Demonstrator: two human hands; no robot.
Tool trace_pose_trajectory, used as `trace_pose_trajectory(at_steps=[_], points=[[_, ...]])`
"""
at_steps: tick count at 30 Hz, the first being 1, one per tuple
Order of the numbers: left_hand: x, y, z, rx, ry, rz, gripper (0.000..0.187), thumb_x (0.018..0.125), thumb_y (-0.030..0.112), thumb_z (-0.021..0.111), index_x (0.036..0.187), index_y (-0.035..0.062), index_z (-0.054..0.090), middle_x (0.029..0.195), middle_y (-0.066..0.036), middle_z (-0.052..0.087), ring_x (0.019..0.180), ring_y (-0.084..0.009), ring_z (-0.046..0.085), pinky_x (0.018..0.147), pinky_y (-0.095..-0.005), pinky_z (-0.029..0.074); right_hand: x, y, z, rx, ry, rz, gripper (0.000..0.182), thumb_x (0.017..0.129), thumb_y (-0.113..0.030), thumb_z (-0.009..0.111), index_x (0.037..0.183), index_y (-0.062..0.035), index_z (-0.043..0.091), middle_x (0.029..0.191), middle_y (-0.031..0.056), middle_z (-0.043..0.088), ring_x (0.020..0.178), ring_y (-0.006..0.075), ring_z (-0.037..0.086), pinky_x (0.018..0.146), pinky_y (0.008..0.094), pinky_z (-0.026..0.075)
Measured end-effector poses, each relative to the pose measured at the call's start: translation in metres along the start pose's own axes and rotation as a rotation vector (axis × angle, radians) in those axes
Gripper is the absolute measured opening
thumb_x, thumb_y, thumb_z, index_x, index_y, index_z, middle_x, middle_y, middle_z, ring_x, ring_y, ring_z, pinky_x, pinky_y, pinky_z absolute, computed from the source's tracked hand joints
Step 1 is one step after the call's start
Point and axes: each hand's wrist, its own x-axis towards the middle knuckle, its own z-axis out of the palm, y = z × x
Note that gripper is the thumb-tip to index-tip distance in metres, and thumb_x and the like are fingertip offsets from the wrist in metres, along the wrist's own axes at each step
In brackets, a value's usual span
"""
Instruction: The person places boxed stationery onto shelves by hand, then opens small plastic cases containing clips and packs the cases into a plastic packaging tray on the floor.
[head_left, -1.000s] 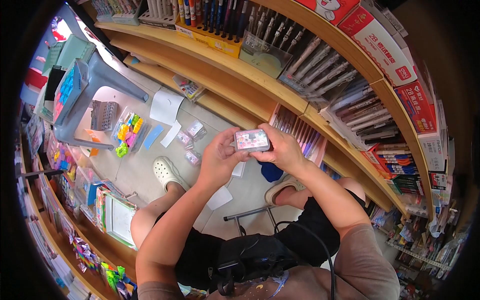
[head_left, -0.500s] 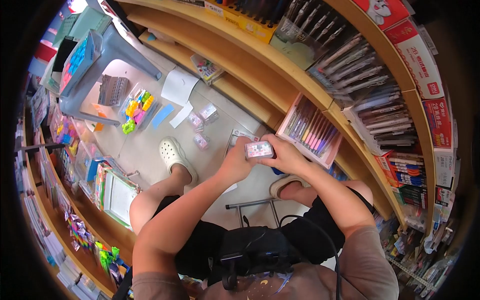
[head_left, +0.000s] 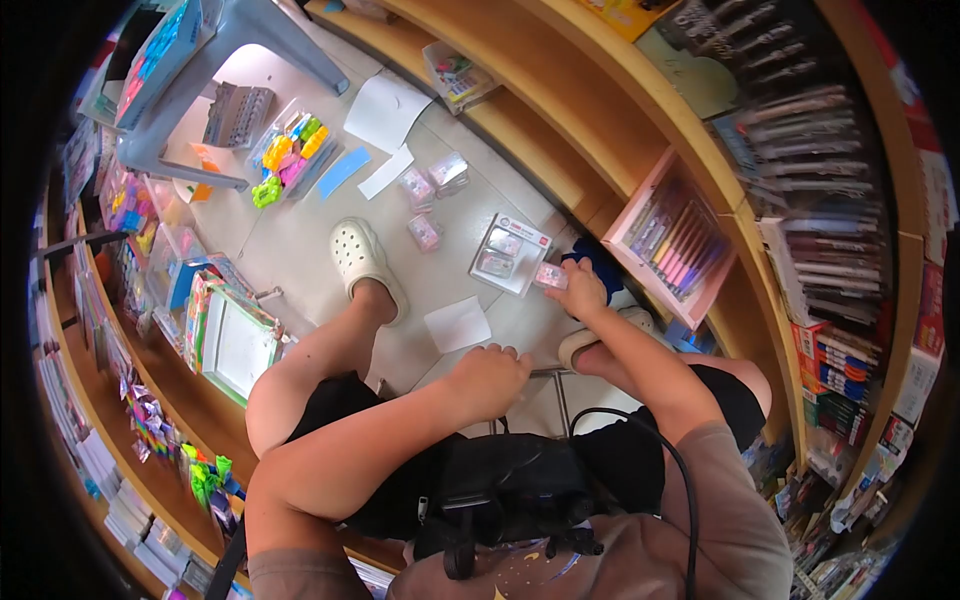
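Observation:
My right hand is closed on a small pink clear-cased box, at the right edge of a white-framed tray on the floor. Two similar small boxes lie inside that tray. My left hand hangs over my lap with its fingers curled; what they hold, if anything, is hidden. Several more small pink boxes rest on the tiles left of the tray. A loose white paper lies between the tray and my left hand.
Wooden shelves with pens curve along the right, and a pink-edged pen box juts out. A grey stool, a clear bin of colourful items and a blue strip are at the upper left. My shoes flank the floor area.
My hands have parted. The right hand has carried a small box down to the tray; the left has drawn back toward my lap. The view has shifted, showing more of the tray.

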Motion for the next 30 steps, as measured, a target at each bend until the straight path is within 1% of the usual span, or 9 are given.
trace_pose_trajectory(at_steps=[2, 5, 6, 10, 13, 17, 20, 23, 30], points=[[-0.004, -0.003, 0.0, 0.011, 0.043, -0.007, 0.044, 0.077, 0.028, 0.068, 0.106, -0.0007, 0.051, 0.099, -0.016, 0.059, 0.092, -0.0323, 0.059, 0.079, -0.0408, 0.049, 0.013, -0.009, 0.011, 0.006, -0.017, 0.086, 0.053, 0.067, -0.032, 0.078, 0.106, -0.0057, 0.053, 0.11, 0.018, 0.047, 0.096, 0.038, 0.057, 0.08, 0.043, 0.049], [-0.006, -0.004, 0.0, 0.025, 0.077, -0.029, 0.046, 0.076, 0.028, 0.069, 0.107, -0.001, 0.051, 0.098, -0.015, 0.059, 0.092, -0.0312, 0.058, 0.08, -0.0402, 0.048, 0.028, -0.014, 0.035, -0.005, 0.07, 0.111, 0.053, 0.067, -0.029, 0.079, 0.106, -0.004, 0.055, 0.112, 0.0201, 0.045, 0.095, 0.0391, 0.057, 0.081, 0.0431, 0.049], [-0.007, -0.004, 0.0, 0.042, 0.089, -0.03, 0.047, 0.075, 0.028, 0.069, 0.108, -0.001, 0.051, 0.099, -0.015, 0.059, 0.093, -0.0311, 0.058, 0.081, -0.0399, 0.048, 0.034, -0.014, 0.04, 0.036, 0.054, 0.141, 0.052, 0.066, -0.024, 0.08, 0.106, -0.0015, 0.055, 0.113, 0.0211, 0.043, 0.095, 0.0404, 0.057, 0.081, 0.0433, 0.049], [-0.01, -0.005, -0.003, 0.074, 0.097, -0.047, 0.051, 0.076, 0.028, 0.068, 0.113, -0.0011, 0.05, 0.105, -0.016, 0.057, 0.097, -0.0309, 0.057, 0.084, -0.0391, 0.047, 0.053, -0.015, 0.055, 0.122, 0.08, 0.212, 0.05, 0.065, -0.017, 0.08, 0.105, 0.0003, 0.055, 0.113, 0.0213, 0.043, 0.095, 0.0412, 0.057, 0.082, 0.043, 0.049], [-0.009, -0.003, -0.01, 0.063, 0.045, -0.074, 0.054, 0.077, 0.028, 0.067, 0.118, -0.0016, 0.048, 0.112, -0.017, 0.055, 0.104, -0.0317, 0.055, 0.088, -0.0393, 0.045, 0.064, -0.011, 0.064, 0.17, 0.111, 0.182, 0.051, 0.067, -0.015, 0.079, 0.107, 0.0028, 0.052, 0.116, 0.0221, 0.041, 0.097, 0.0394, 0.057, 0.083, 0.0414, 0.05], [-0.01, -0.004, -0.01, 0.076, 0.033, -0.075, 0.057, 0.08, 0.029, 0.064, 0.124, -0.0023, 0.044, 0.122, -0.02, 0.052, 0.112, -0.0345, 0.051, 0.095, -0.0403, 0.041, 0.07, -0.008, 0.08, 0.242, 0.175, 0.198, 0.052, 0.067, -0.011, 0.077, 0.112, -0.0012, 0.052, 0.116, 0.0199, 0.041, 0.097, 0.0393, 0.057, 0.083, 0.0425, 0.05], [-0.009, -0.003, -0.014, 0.047, -0.034, -0.085, 0.058, 0.082, 0.029, 0.061, 0.126, -0.0027, 0.042, 0.126, -0.022, 0.049, 0.116, -0.0364, 0.049, 0.098, -0.0406, 0.039, 0.072, -0.002, 0.093, 0.262, 0.225, 0.157, 0.053, 0.068, -0.007, 0.075, 0.115, -0.0033, 0.051, 0.116, 0.0187, 0.042, 0.097, 0.0394, 0.057, 0.082, 0.0431, 0.049], [-0.007, -0.002, -0.021, 0.005, -0.103, -0.089, 0.057, 0.083, 0.029, 0.06, 0.127, -0.0028, 0.042, 0.127, -0.023, 0.049, 0.117, -0.0372, 0.047, 0.099, -0.0412, 0.038, 0.069, 0.002, 0.093, 0.299, 0.219, 0.113, 0.055, 0.068, -0.005, 0.073, 0.119, -0.0032, 0.051, 0.114, 0.0177, 0.044, 0.1, 0.0371, 0.054, 0.085, 0.0399, 0.048], [-0.007, -0.001, -0.019, 0.002, -0.093, -0.086, 0.056, 0.084, 0.029, 0.059, 0.127, -0.0032, 0.041, 0.127, -0.024, 0.048, 0.117, -0.0369, 0.047, 0.1, -0.0413, 0.037, 0.067, 0.003, 0.085, 0.284, 0.199, 0.074, 0.055, 0.069, -0.005, 0.073, 0.119, -0.0021, 0.048, 0.115, 0.0174, 0.044, 0.099, 0.0378, 0.054, 0.084, 0.0408, 0.048]])
